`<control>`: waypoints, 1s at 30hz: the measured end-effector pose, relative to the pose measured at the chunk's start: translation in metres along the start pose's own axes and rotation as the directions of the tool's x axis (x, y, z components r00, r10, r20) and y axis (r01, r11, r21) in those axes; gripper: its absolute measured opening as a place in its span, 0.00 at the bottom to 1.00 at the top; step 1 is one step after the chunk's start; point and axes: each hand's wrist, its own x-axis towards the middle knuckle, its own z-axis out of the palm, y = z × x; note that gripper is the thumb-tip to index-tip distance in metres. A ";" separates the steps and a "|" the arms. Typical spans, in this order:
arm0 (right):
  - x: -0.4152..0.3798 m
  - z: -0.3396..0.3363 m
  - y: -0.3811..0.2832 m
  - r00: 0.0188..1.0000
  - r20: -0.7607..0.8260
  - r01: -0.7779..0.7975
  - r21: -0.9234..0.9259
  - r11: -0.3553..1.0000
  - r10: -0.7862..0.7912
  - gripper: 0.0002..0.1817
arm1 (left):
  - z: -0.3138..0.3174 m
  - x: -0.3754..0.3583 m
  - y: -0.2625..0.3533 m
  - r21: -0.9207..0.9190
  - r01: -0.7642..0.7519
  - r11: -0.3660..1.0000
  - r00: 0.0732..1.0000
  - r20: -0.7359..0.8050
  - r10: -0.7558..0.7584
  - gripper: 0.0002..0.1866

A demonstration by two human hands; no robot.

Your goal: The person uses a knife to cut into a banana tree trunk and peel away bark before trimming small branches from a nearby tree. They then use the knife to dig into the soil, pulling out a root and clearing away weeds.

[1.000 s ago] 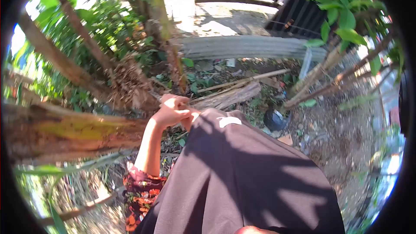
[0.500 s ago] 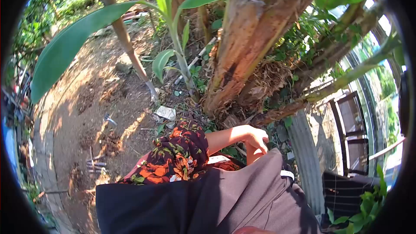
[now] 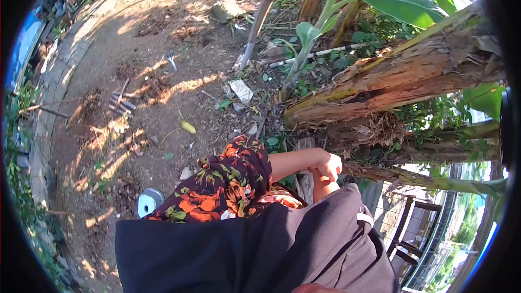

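Fingers on the left hand are bent in, like a loose fist. I cannot tell if they hold anything. A bit more bare skin shows just under this hand. It may be the right hand, but I cannot tell if it is open or closed.

The hand rests right at the edge of a wide black cloth, which spreads out below it. Behind the hand, up the arm, is a dark sleeve with orange and red flowers.

Just past the hand lies a clump of dry brown stringy stuff. Above that is a thick brown and yellow banana trunk, near the hand but not touching it. I think the trunk looks whole, with no cut showing, so any work on it seems not yet begun.

Beyond the sleeve, a round grey and white tub sits on the bare brown dirt. Farther off lie a small yellow thing and a flat white scrap. A young plant with long green leaves grows past the trunk's foot. Far on the other side of the hand stands a dark metal fence.
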 end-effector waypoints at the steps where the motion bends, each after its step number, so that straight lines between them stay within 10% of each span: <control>1: 0.006 0.006 -0.010 0.999 0.017 0.034 -0.032 0.999 -0.034 0.17 | -0.001 -0.016 0.008 -0.100 -0.023 0.995 1.000 -0.008 0.022 0.29; 11: 0.051 0.058 -0.096 0.966 0.123 0.249 -0.217 0.944 -0.227 0.17 | 0.028 -0.086 -0.006 -0.121 0.238 0.964 0.897 -0.353 -0.266 0.25; 13: 0.057 0.062 -0.114 0.960 0.123 0.276 -0.247 0.929 -0.252 0.17 | 0.031 -0.088 -0.004 -0.401 0.587 0.703 0.524 -0.474 -0.708 0.19; 17: 0.068 0.066 -0.147 0.958 0.093 0.288 -0.289 0.913 -0.273 0.17 | 0.037 -0.103 -0.042 -0.297 0.481 0.825 0.602 -0.572 -0.557 0.14; 21: 0.109 0.089 -0.174 0.946 0.174 0.294 -0.092 0.951 -0.275 0.19 | 0.023 -0.129 -0.073 -0.430 0.402 0.808 0.246 -0.800 -0.548 0.12; 25: 0.225 0.182 -0.178 0.874 0.406 0.045 0.481 0.876 -0.268 0.22 | 0.000 -0.194 -0.129 -0.468 0.168 0.867 -0.140 -0.882 -0.449 0.15; 26: 0.160 0.084 -0.230 0.907 0.363 0.063 0.389 0.919 -0.216 0.17 | -0.004 -0.219 -0.138 -0.485 0.181 0.856 -0.207 -0.869 -0.449 0.16; 30: 0.171 0.071 -0.309 0.957 0.270 -0.045 0.495 0.868 -0.105 0.22 | -0.033 -0.316 -0.197 -0.692 0.217 0.688 -0.241 -0.721 -0.649 0.15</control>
